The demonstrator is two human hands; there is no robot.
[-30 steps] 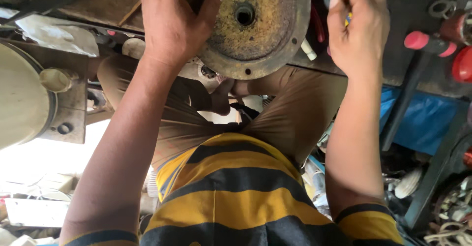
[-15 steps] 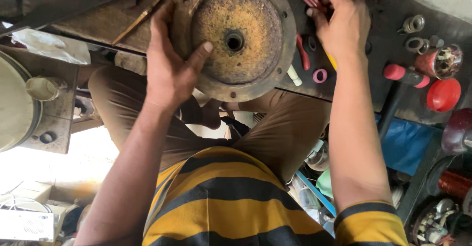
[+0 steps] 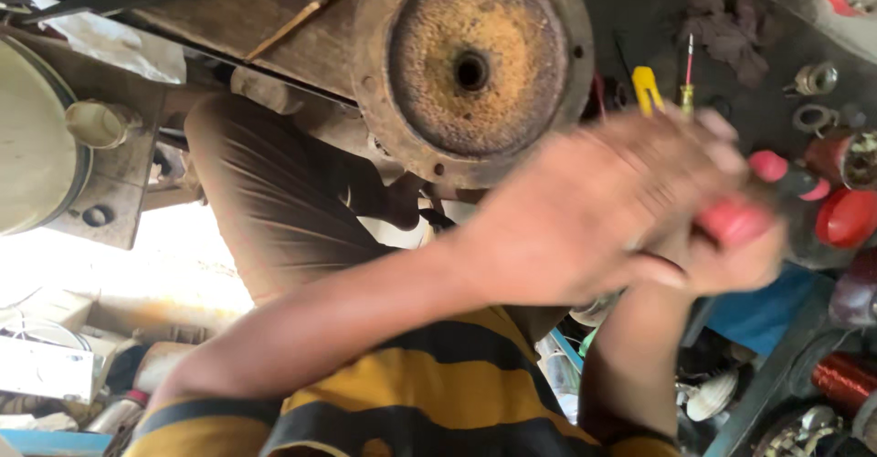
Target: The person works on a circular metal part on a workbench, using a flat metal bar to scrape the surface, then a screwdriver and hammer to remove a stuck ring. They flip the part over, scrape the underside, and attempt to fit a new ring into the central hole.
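A rusty round metal flange (image 3: 475,64) with a centre hole lies on the dark workbench (image 3: 658,18). My left hand (image 3: 594,210), blurred, reaches across to the right, below the flange and no longer touching it. It overlaps my right hand (image 3: 731,260), which grips a red-handled tool (image 3: 735,221). Whether the left hand also holds the tool is lost in blur. A yellow-handled screwdriver (image 3: 647,87) and a thin small screwdriver (image 3: 688,73) lie just above the hands.
Red caps and canisters (image 3: 845,215) and metal rings (image 3: 813,78) crowd the right edge, with a copper wire coil (image 3: 840,379) lower down. A pale round drum (image 3: 32,146) on a metal bracket sits at the left. My knees in brown trousers (image 3: 274,201) are below the bench.
My left hand has left the flange and swung right to meet my right hand. The right hand has come down from the tools holding a red-handled tool. The view has shifted closer.
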